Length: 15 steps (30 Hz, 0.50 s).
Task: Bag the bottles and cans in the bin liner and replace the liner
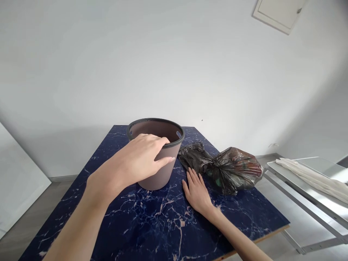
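Observation:
A brown trash bin (159, 177) with a dark rim stands upright on the blue marbled table (152, 224). My left hand (138, 154) grips its near rim, fingers over the edge and inside, thumb on the outer wall. The bin's floor is hidden from me. To the right lies a black plastic garbage bag (233, 166), knotted in the middle and bulging with contents that show faintly through the film. My right hand (197, 192) lies flat on the tabletop with fingers spread, its fingertips at the bag's loose end.
Behind the table rises a pale wall (201, 72) with a small panel door (280, 12) at upper right. A metal-framed rack (304, 192) carrying white cloth (315, 177) stands to the right. On the left leans a white board (21, 181).

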{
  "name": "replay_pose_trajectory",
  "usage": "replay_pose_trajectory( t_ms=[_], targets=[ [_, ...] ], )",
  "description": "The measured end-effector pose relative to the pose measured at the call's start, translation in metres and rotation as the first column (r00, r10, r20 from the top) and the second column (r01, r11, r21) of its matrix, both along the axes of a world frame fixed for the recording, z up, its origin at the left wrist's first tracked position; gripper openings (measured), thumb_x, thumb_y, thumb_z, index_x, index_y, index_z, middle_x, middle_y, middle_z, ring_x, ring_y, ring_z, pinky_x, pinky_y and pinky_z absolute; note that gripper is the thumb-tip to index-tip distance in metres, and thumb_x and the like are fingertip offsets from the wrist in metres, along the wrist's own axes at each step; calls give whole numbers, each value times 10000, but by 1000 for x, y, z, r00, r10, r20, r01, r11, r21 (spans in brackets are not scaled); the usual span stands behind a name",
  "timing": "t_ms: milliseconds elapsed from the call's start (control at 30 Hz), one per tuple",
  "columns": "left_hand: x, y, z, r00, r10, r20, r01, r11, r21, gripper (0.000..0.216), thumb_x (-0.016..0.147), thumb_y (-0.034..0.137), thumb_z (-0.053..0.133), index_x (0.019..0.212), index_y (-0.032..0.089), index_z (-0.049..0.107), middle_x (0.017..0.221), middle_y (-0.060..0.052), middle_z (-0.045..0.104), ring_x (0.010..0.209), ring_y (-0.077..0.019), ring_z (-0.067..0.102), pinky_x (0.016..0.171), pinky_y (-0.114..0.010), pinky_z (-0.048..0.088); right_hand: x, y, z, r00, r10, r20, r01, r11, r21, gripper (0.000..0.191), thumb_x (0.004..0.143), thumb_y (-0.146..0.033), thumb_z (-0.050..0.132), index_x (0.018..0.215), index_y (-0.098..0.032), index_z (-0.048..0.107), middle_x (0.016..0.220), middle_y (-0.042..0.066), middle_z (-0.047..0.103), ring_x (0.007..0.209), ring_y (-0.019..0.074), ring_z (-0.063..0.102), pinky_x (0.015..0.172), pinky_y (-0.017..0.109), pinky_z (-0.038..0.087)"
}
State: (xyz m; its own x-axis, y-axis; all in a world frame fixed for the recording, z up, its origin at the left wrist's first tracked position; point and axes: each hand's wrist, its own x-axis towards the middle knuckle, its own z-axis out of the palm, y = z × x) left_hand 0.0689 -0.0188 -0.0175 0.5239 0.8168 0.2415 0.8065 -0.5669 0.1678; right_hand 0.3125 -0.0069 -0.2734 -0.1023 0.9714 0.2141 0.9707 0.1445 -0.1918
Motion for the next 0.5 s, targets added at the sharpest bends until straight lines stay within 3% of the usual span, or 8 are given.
replay_pose_trajectory(
  t_ms=[200, 400, 500],
  targets=[
    [4, -1, 2, 999, 13, -53, -12, 1000, 16, 625, 1037, 654, 487, 1485, 249, 646, 1462, -113, 695, 1336, -386, 640, 1013, -464, 559, -14, -72, -3, 992, 73, -101, -68, 996, 49, 675, 1125, -538, 286, 1697, -189, 362, 1751, 55, 253, 1628, 327, 279, 1342, 560, 287],
    [5, -6, 7, 998, 19, -61, -20, 1000, -13, 590, 1059, 591, 481, 1504, 232, 625, 1497, -134, 666, 1354, -400, 634, 978, -480, 591, -17, -119, -4, 997, 47, -69, -52, 995, -80, 646, 1121, -577, 333, 1646, -217, 447, 1716, 39, 293, 1562, 387, 388, 1270, 634, 377],
    [8, -8, 6, 1000, 7, -9, -7, 1000, 22, 589, 1064, 583, 500, 1545, 251, 575, 1564, -109, 614, 1419, -384, 583, 1073, -516, 560, -12, -137, -19, 994, 91, -65, -91, 996, 6, 563, 1120, -514, 415, 1619, -268, 495, 1689, 30, 366, 1512, 377, 476, 1217, 589, 472]
  ],
)
